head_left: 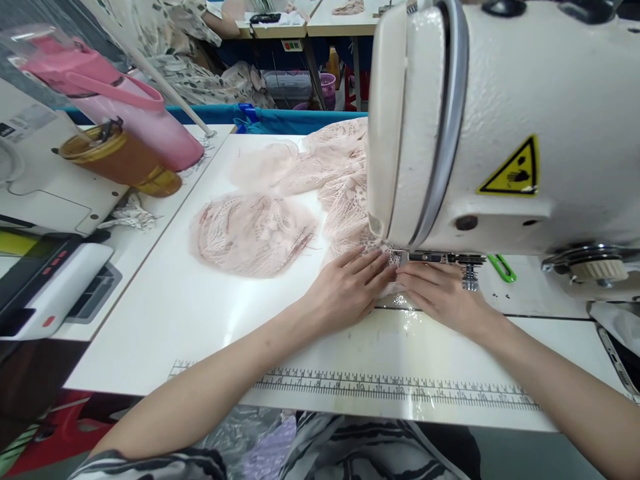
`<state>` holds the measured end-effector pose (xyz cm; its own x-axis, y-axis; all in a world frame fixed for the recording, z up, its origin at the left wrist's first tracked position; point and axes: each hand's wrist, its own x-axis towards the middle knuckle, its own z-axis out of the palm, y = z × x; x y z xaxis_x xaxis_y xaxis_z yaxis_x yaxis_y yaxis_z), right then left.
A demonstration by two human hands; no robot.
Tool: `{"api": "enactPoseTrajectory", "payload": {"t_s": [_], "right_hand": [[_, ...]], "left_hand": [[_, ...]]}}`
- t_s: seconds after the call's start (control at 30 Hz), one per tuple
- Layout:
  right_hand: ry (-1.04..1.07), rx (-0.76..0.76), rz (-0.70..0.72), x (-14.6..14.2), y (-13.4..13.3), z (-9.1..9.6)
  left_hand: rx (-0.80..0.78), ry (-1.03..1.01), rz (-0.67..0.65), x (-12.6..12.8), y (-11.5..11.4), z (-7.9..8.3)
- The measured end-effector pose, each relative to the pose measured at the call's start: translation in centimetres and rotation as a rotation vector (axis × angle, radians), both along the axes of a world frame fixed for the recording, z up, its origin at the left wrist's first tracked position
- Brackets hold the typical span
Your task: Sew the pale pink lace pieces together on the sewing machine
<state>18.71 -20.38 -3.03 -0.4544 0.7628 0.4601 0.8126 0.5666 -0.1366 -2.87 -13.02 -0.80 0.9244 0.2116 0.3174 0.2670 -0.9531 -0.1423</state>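
Pale pink lace fabric point(345, 193) runs beneath the head of a white sewing machine point(490, 113). My left hand point(347, 287) lies flat on the near edge of this lace, fingers stretched toward the needle area. Just right of the presser foot, my right hand point(443, 293) rests with its fingers extended and pointing left. Its fingertips are close to those of my left hand, and machine parts cover some of it. The needle itself is hard to make out. Left of my hands, a separate rounded lace piece point(257, 233) lies on the white table point(210, 333).
A pink bottle point(135, 120) and an amber cup point(120, 160) stand at the left. Behind my right hand lies a green thread snipper point(503, 268). A ruler strip point(380, 390) runs along the front edge. Another person's sleeve point(185, 20) shows at the back.
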Motion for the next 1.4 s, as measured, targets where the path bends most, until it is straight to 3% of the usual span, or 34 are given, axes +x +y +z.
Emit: {"api": "enactPoseTrajectory", "payload": {"t_s": [0.33,0.5,0.63,0.8,0.97,1.13,1.3,1.4], "right_hand": [[-0.078,0.231,-0.134,-0.3,-0.4,1.8],[0.021,0.120,-0.206,-0.2,-0.5,1.6],[0.164,0.026,-0.178,0.1,-0.4,0.7],[0.311,-0.010,-0.170,0.5,-0.1,-0.3],[0.342,0.016,-0.174,0.5,-0.1,-0.1],[0.198,0.073,-0.190,0.6,0.2,-0.1],[-0.013,0.188,-0.140,0.6,0.2,-0.5],[-0.116,0.159,-0.088,0.3,0.0,-0.2]], "left_hand": [[0.009,0.028,0.033,0.1,-0.4,0.0],[0.039,0.006,0.044,0.3,-0.5,-0.1],[0.061,0.003,0.059,0.5,-0.6,0.0],[0.075,-0.007,0.069,0.7,-0.7,0.0],[0.128,-0.055,0.055,0.8,-0.7,-0.1],[0.126,-0.099,-0.066,0.5,-0.2,-0.4],[-0.001,-0.050,-0.136,-0.4,1.1,-0.1],[-0.082,-0.043,-0.174,-0.7,1.9,0.5]]}}
